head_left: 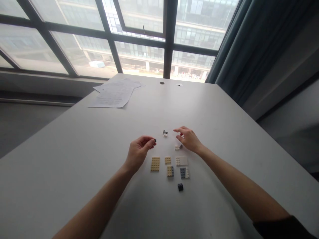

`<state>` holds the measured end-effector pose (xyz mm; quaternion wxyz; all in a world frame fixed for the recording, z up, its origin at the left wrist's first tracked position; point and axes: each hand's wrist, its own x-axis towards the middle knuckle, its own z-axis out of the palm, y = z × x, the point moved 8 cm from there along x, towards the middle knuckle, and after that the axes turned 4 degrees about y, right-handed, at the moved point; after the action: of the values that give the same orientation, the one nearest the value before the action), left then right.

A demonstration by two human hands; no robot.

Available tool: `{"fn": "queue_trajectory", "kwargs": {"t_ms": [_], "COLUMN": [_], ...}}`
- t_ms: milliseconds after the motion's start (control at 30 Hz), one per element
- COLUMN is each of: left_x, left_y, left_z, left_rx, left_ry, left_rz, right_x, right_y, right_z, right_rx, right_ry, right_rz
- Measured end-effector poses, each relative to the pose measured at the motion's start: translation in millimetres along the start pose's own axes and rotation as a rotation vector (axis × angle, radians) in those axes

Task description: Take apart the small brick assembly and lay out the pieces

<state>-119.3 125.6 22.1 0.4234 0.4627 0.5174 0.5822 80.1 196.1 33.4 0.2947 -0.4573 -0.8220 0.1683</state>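
My left hand [140, 150] pinches a small black toy brick [155, 140] between thumb and fingertips, above the table. My right hand [188, 137] hovers with its fingers apart and nothing in them. Between the two hands lies a little cluster of white and dark pieces [164, 133]. White and grey pieces [177, 147] sit just below my right hand. Closer to me are a tan studded plate [155, 164], a smaller tan plate [167, 160], a white plate [181, 161], a tan and grey block [170, 171], a grey and white block [184, 173] and a black brick [180, 187].
The white table [74, 159] carries printed paper sheets [113, 96] at its far left. Two round cable holes, one of them a dark grommet [161, 83], are near its far edge. Beyond stand windows [142, 56], with a dark curtain [244, 49] on the right.
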Motion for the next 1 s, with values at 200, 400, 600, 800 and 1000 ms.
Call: {"fn": "queue_trajectory", "kwargs": {"t_ms": [200,400,600,800,1000], "left_x": [2.9,-0.4,-0.8,-4.1,-1.6], "left_y": [-6.5,-12.7,-10.2,-6.5,-11.0], "left_z": [-2.1,7.4,9.2,5.3,3.1], "left_rx": [0.03,-0.082,-0.05,0.008,-0.046], "left_ry": [-0.018,-0.089,-0.05,-0.005,0.013], "left_rz": [0.024,-0.06,-0.002,0.018,0.016], "right_x": [34.5,35.6,38.1,45.3,47.2], "right_y": [-8.9,-7.3,-8.4,-11.7,-8.4], "right_z": [41.5,44.9,43.3,45.1,50.5], "right_rx": [-0.115,-0.14,-0.151,-0.17,-0.195], "right_ry": [-0.094,-0.1,-0.13,-0.187,-0.239], "right_rz": [-0.078,-0.067,-0.044,-0.013,0.009]}}
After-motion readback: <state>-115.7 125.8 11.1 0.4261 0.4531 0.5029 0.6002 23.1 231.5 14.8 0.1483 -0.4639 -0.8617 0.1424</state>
